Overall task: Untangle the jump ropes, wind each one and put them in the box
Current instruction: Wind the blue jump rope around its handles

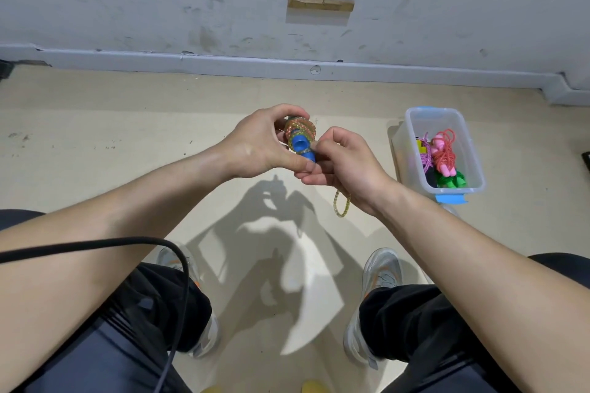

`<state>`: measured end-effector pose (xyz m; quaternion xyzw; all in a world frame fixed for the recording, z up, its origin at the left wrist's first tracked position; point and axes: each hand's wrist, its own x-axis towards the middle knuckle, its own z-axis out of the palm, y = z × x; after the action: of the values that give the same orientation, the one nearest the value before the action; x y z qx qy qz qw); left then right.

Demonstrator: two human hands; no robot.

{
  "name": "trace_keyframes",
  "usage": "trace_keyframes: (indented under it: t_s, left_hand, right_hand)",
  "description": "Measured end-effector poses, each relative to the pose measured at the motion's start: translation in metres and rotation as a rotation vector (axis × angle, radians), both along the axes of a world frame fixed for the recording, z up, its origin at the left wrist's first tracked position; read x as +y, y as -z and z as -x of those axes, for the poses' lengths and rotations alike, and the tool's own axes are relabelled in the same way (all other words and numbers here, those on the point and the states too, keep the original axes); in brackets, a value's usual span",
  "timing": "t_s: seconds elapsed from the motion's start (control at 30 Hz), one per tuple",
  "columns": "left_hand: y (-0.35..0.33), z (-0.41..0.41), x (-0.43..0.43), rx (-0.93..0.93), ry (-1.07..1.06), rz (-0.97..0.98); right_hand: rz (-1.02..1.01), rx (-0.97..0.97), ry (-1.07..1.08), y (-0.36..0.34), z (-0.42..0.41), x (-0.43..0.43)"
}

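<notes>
The clear plastic box [415, 124] with blue clips stands on the floor at the right. It holds wound red, purple and green ropes [445, 153]. Out in front of the person, the left hand [255, 147] curls its grip round the braided rope [306, 128], yellow-green and coiled on blue handles [300, 144]. The right hand [344, 163] pinches one turn. A loose loop [342, 205] hangs below, its end hidden.

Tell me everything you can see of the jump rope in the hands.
The blue-handled jump rope has a braided yellow-green cord flecked with orange, coiled round its two blue handles. The left hand grips the bundle in mid-air. The right hand pinches the cord by the lower handle. A short loop hangs below the right hand.
</notes>
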<state>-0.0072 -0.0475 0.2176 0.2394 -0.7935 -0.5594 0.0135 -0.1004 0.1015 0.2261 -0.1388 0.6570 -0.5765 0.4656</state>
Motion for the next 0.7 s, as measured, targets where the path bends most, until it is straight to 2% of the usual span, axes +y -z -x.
trace_keyframes:
  t_s: [0.1, 0.3, 0.47, 0.7]
  left_hand:
    - [-0.001, 0.0, -0.002, -0.012, -0.013, 0.01]
    - [-0.001, 0.001, -0.004, -0.031, 0.006, 0.026]
    - [0.004, 0.001, -0.003, 0.017, 0.016, 0.049]
    - [0.013, -0.001, -0.004, 0.036, -0.013, 0.044]
  right_hand:
    - [0.001, 0.03, -0.02, 0.002, 0.002, 0.0]
    - [-0.085, 0.256, -0.103, 0.002, 0.003, 0.002]
    - [-0.067, 0.143, -0.044, 0.003, -0.004, 0.001]
    - [-0.009, 0.199, -0.029, 0.013, -0.006, 0.0]
